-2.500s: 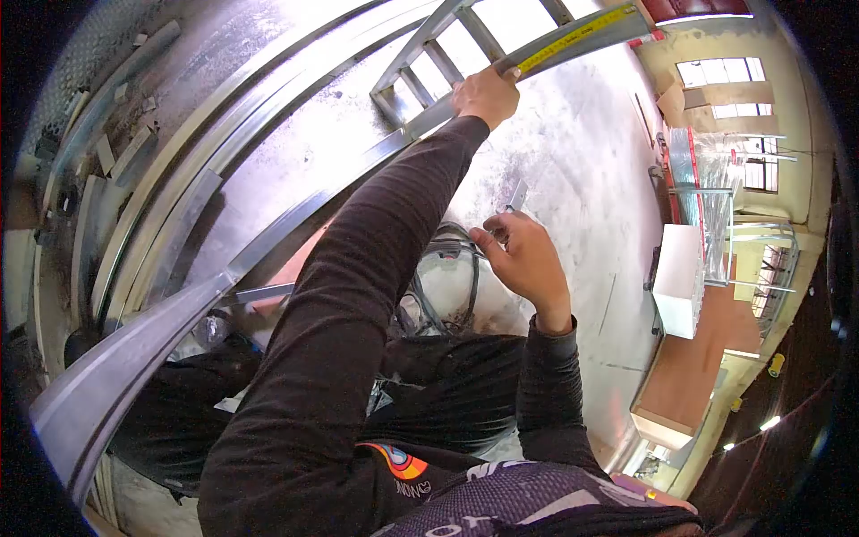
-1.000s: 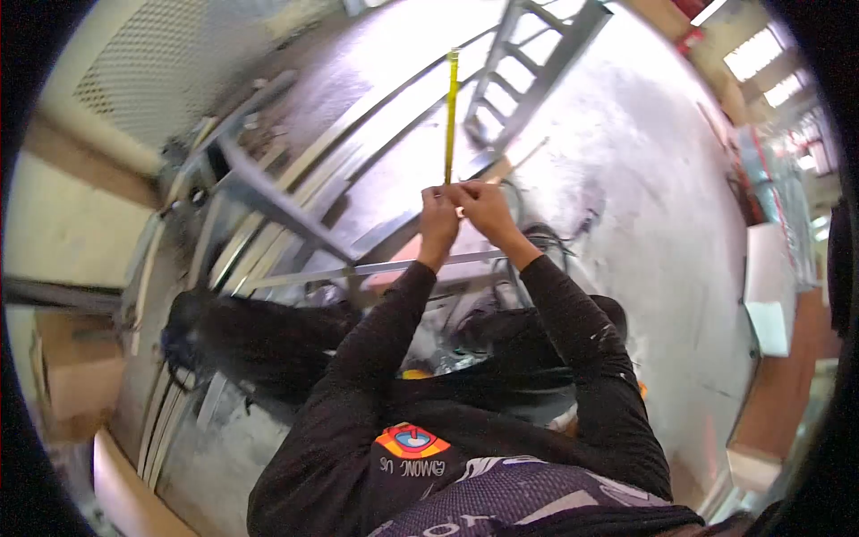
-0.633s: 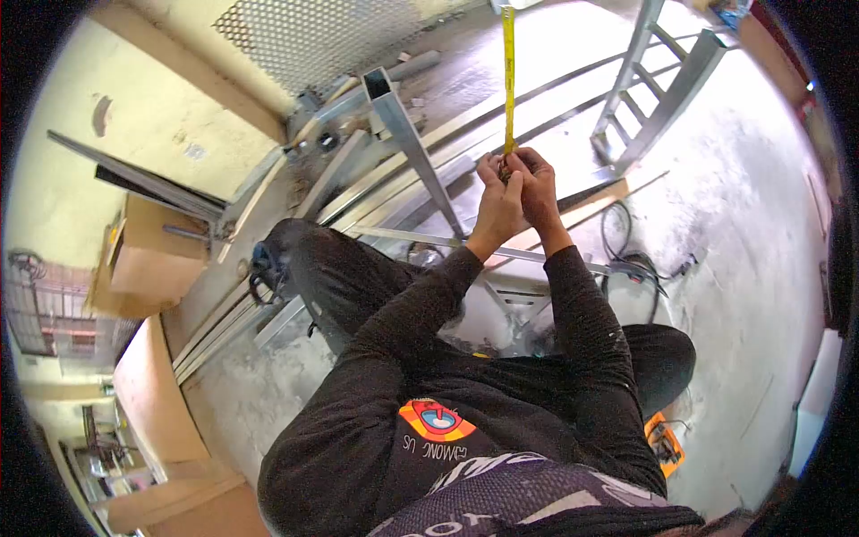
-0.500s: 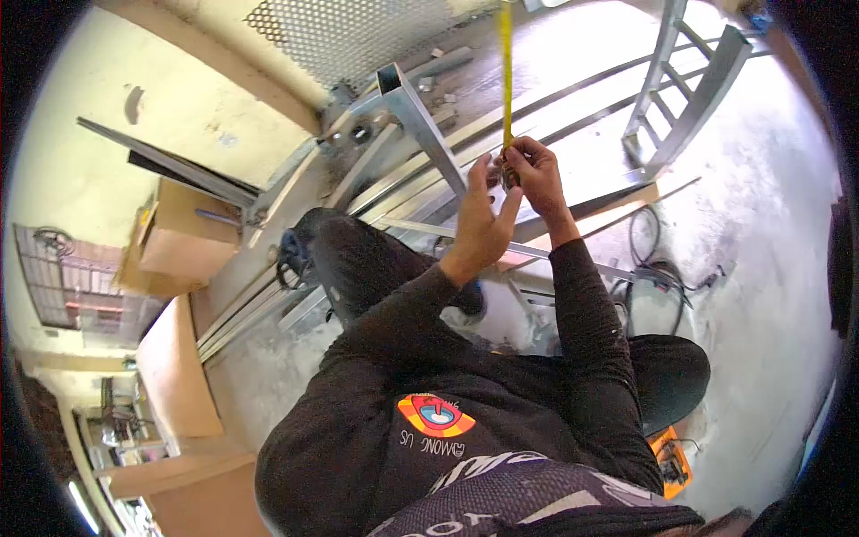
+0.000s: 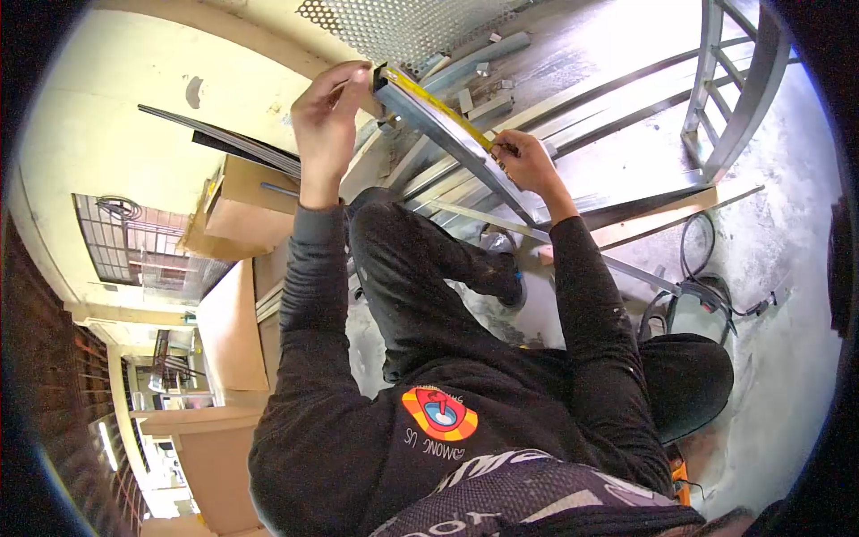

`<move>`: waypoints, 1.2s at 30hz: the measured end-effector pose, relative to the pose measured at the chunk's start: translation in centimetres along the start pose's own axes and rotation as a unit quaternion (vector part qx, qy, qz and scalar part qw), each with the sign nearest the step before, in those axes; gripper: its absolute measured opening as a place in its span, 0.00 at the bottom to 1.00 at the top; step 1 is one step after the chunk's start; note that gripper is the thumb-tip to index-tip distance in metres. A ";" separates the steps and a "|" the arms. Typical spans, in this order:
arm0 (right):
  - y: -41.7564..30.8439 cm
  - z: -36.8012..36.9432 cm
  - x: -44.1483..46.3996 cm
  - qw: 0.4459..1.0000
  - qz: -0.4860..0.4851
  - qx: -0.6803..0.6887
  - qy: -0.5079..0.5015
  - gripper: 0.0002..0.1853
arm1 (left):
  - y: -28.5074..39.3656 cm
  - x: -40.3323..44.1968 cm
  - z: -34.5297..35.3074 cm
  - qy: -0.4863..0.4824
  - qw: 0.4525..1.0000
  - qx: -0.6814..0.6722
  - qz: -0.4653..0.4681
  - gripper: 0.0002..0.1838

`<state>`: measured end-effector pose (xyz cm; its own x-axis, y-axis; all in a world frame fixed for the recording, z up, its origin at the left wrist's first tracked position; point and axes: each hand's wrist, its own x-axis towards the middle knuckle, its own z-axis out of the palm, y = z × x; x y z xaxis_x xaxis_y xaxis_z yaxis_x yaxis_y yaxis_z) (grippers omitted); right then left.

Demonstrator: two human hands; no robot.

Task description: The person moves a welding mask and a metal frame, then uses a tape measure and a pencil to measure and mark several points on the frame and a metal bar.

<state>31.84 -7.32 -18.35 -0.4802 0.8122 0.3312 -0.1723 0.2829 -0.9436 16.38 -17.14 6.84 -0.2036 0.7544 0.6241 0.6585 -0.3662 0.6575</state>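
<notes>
The right hand (image 5: 530,166) grips the yellow tape (image 5: 438,105), lined up along the metal tube (image 5: 445,132) between both hands. The left hand (image 5: 324,125) curls beside the tube's end, its hold unclear; poorly anchored, the tape could slip.

Yel wall (image 5: 143,72), gry flr (image 5: 769,376)
</notes>
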 end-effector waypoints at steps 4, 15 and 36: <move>1.8 1.6 0.3 0.996 -0.043 -0.034 0.067 0.03 | -0.7 1.4 1.0 -0.053 0.996 -0.027 -0.074 0.09; 1.6 2.9 -0.6 0.985 -0.072 -0.002 0.160 0.05 | 0.0 2.2 2.1 -0.046 0.996 0.059 -0.043 0.06; 3.7 2.6 -0.5 0.986 0.026 0.132 0.101 0.10 | -3.1 -2.8 7.0 0.153 0.985 0.080 -0.013 0.40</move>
<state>29.19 -8.02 -22.05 -0.3176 0.9149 0.2491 -0.3822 0.1169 -0.9167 20.03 -14.27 0.12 -0.4153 0.5535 0.7219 0.7511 -0.2390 0.6154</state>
